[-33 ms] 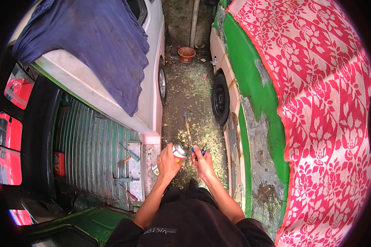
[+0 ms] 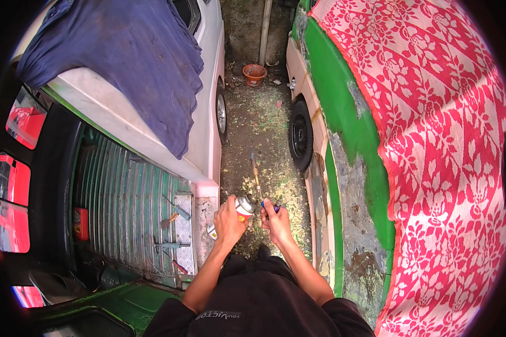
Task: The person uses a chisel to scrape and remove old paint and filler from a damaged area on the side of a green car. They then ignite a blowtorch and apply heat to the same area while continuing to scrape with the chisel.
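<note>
My left hand [image 2: 229, 223] is closed around a gas canister [image 2: 244, 206], whose silver end and orange-and-white side show past my fingers. From near that end a slim brass-coloured torch tube [image 2: 256, 176] points away over the ground. Beside it, my right hand [image 2: 278, 226] pinches a small blue thing [image 2: 276, 208] between thumb and fingers. My fingers cover most of it, so I cannot tell whether it is a lighter or the torch's knob. Both hands are close together in front of my body.
A white vehicle [image 2: 207, 135] under a dark blue cloth [image 2: 129, 62] stands left; a ribbed cargo bed [image 2: 123, 208] holds tools [image 2: 173, 245]. On the right is a patchy green vehicle [image 2: 343, 84] with a red floral cover [image 2: 433, 168]. Chips litter the ground around an orange pot [image 2: 254, 74].
</note>
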`<action>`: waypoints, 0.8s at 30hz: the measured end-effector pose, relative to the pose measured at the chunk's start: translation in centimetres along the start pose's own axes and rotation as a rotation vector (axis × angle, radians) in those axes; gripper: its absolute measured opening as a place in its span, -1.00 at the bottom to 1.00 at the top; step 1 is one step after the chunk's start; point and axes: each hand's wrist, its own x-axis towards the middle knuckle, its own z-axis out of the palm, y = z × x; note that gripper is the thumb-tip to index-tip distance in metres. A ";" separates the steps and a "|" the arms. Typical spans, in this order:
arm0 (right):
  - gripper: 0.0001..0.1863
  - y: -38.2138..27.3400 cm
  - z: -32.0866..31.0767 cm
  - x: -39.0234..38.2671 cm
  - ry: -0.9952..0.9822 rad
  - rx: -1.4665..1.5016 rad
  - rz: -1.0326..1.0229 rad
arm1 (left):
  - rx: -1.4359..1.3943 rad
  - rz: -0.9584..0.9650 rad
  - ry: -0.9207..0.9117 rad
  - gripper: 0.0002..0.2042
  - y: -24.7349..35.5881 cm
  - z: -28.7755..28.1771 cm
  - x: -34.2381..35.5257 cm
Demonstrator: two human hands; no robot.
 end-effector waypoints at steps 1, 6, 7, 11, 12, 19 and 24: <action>-0.62 0.0 0.1 0.2 0.008 -0.034 -0.026 | -0.001 0.001 0.004 -0.26 0.1 -0.1 0.3; -0.61 0.0 0.4 0.9 0.028 -0.115 -0.096 | -0.005 0.005 0.014 -0.25 0.0 0.0 0.8; -0.61 0.0 0.4 0.8 0.028 -0.116 -0.095 | -0.007 0.006 0.013 -0.26 0.0 0.0 0.8; -0.61 -0.2 0.5 0.8 0.043 -0.105 -0.075 | -0.002 0.008 0.003 -0.26 0.0 -0.1 0.9; -0.61 -0.2 0.5 0.8 0.040 -0.098 -0.068 | -0.004 0.007 0.004 -0.25 0.0 0.0 0.9; -0.58 -0.1 0.1 0.9 -0.014 0.032 -0.001 | -0.014 0.009 -0.005 -0.25 -0.2 0.2 0.8; -0.60 -0.2 0.0 0.8 -0.033 0.113 0.056 | -0.018 -0.004 -0.014 -0.25 -0.2 0.3 0.7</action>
